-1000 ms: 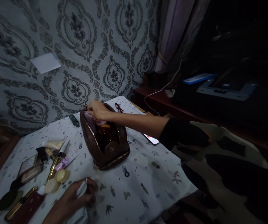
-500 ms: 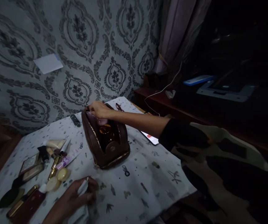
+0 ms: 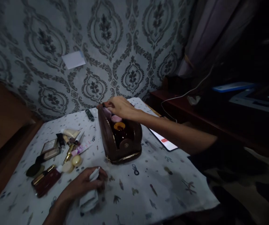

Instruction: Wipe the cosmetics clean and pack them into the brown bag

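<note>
A brown cosmetic bag [image 3: 106, 134] with gold zips stands unzipped on the table. My right hand [image 3: 122, 107] reaches over its far end, fingers closed at the rim; the fingertips are partly hidden. Inside the bag sit a dark bottle with an amber round top [image 3: 119, 126] and something pink [image 3: 116, 118]. In front of the bag, my left hand [image 3: 91, 181] is closed around a folded white cloth [image 3: 89, 200]. To the left lies makeup: a dark red bottle [image 3: 47, 182], round cream-coloured jars [image 3: 76, 160], a pink tube [image 3: 81, 149] and a compact [image 3: 49, 146].
A patterned white cloth [image 3: 148, 193] covers the table, which stands against a papered wall. A lit phone [image 3: 168, 143] lies right of the bag, beneath my right forearm. A dark green object [image 3: 89, 115] lies behind left. A white cable [image 3: 188, 92] crosses the red surface beyond.
The view has swung left, so everything sits further right in the picture. My right hand stays at the bag's far rim; my left hand still grips the white cloth.
</note>
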`<act>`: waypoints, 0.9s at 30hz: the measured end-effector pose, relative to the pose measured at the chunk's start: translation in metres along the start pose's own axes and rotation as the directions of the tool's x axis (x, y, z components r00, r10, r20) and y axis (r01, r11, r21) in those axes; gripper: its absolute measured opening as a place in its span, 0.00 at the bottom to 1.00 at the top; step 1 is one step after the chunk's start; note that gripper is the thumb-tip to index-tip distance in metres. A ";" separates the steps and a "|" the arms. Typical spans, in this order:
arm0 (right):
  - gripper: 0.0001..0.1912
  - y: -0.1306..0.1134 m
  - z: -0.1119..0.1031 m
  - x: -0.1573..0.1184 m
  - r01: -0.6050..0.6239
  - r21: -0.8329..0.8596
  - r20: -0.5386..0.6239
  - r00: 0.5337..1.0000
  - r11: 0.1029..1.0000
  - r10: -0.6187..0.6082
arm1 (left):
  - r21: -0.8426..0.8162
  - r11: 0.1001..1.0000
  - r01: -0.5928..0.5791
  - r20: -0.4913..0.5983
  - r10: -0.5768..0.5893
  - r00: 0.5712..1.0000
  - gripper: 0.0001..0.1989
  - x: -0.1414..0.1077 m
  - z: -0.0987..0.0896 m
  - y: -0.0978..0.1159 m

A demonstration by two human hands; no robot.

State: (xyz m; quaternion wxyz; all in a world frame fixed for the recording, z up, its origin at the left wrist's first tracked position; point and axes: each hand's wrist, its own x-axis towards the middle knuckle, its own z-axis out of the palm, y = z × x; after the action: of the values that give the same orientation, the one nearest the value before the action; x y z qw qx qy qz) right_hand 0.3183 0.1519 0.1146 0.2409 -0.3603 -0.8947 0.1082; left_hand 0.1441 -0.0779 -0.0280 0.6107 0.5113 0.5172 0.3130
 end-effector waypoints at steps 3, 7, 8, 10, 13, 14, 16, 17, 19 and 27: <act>0.08 -0.022 0.001 -0.044 0.241 0.112 -0.243 0.947 0.964 -0.209 | -0.046 0.997 -0.057 -0.171 0.049 0.984 0.21 0.001 -0.005 0.005; 0.10 -0.056 0.028 -0.123 0.660 0.207 -0.352 0.739 0.722 -0.575 | 0.102 0.984 -0.148 -0.486 0.179 0.855 0.21 0.017 -0.037 0.037; 0.10 -0.062 0.040 -0.140 0.724 0.190 -0.317 0.685 0.663 -0.656 | 0.191 0.969 -0.158 -0.529 0.238 0.815 0.20 0.026 -0.049 0.048; 0.08 -0.071 0.066 -0.166 0.767 0.191 -0.217 0.641 0.612 -0.736 | 0.435 0.891 -0.127 -0.524 0.365 0.769 0.18 0.050 -0.077 0.069; 0.04 -0.075 0.106 -0.185 0.703 0.248 -0.037 0.694 0.667 -0.719 | 0.679 0.717 0.156 -0.586 0.403 0.703 0.14 0.098 -0.117 0.091; 0.05 -0.074 0.117 -0.187 0.683 0.262 0.001 0.706 0.681 -0.708 | 0.686 0.701 0.195 -0.606 0.401 0.687 0.16 0.115 -0.128 0.095; 0.04 -0.070 0.137 -0.189 0.646 0.291 0.050 0.726 0.706 -0.686 | 0.675 0.682 0.282 -0.660 0.387 0.644 0.19 0.147 -0.146 0.098; 0.04 -0.067 0.146 -0.190 0.624 0.302 0.069 0.740 0.721 -0.669 | 0.661 0.679 0.319 -0.686 0.372 0.626 0.20 0.160 -0.153 0.098; 0.04 -0.061 0.159 -0.190 0.569 0.315 0.113 0.772 0.760 -0.625 | 0.621 0.683 0.383 -0.734 0.336 0.590 0.21 0.183 -0.165 0.095; 0.07 -0.048 0.169 -0.186 0.478 0.404 0.210 0.781 0.780 -0.587 | 0.441 0.805 0.396 -0.813 0.172 0.556 0.31 0.228 -0.192 0.083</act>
State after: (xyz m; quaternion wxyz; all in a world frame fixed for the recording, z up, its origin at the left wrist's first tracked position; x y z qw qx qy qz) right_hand 0.3202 -0.0152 -0.0787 0.1676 -0.0203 -0.9560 0.2397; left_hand 0.0350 0.2108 -0.0089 0.1297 0.4284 0.8429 0.2988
